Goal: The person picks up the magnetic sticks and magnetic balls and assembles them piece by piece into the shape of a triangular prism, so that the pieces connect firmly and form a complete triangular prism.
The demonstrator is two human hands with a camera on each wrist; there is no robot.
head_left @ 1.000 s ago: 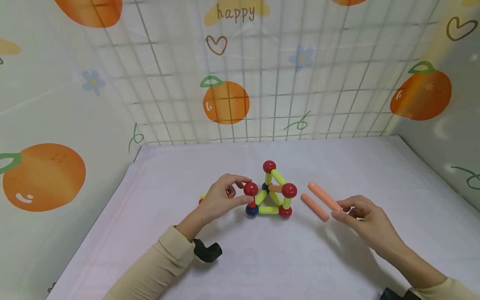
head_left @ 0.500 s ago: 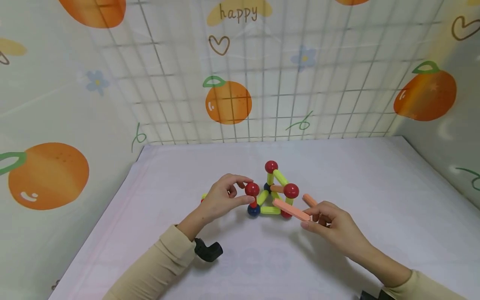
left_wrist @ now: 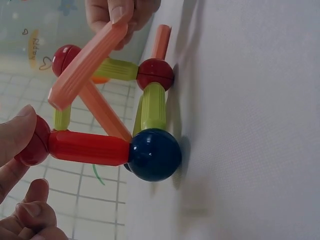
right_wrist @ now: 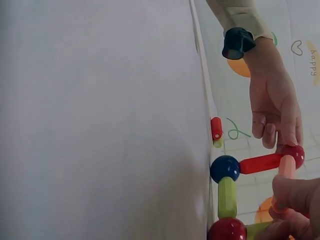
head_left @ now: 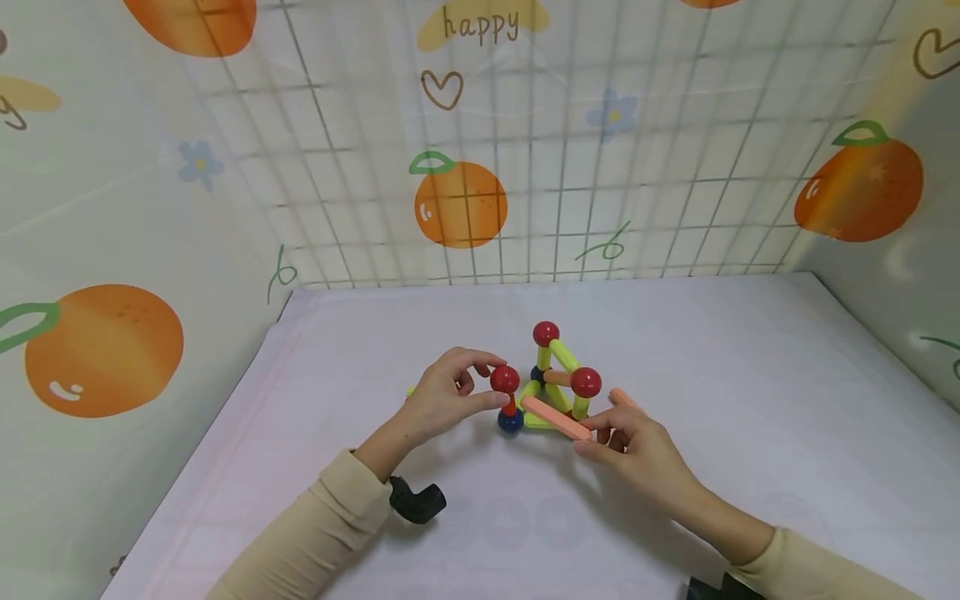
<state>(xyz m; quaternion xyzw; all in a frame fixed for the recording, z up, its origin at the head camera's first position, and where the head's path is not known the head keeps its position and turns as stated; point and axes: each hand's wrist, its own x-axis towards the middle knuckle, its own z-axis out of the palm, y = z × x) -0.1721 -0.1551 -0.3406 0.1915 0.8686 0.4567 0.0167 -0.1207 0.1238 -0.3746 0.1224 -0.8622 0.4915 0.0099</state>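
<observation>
My left hand (head_left: 450, 396) pinches a red ball (head_left: 505, 379) between thumb and fingers. That ball tops an upright red rod (left_wrist: 90, 148), which stands on a dark blue ball (left_wrist: 154, 155) at the near left corner of a ball-and-rod frame. Yellow-green rods (left_wrist: 153, 106) and red balls (head_left: 586, 382) make up much of the frame, and a salmon rod (left_wrist: 104, 109) crosses its far side. In my right hand (head_left: 645, 454), thumb and fingers pinch one end of another salmon rod (head_left: 555, 417). Its free end points left, close to the red ball under my left fingers.
A loose salmon rod (head_left: 627, 400) lies right of the frame, partly hidden by my right hand. Behind my left hand a small red and yellow-green piece (right_wrist: 216, 131) rests on the white tabletop (head_left: 360, 333). A printed curtain (head_left: 337, 167) hangs behind.
My right hand has carried the salmon rod leftward, from beside the loose rod to the front of the frame. My left hand stays on the red ball.
</observation>
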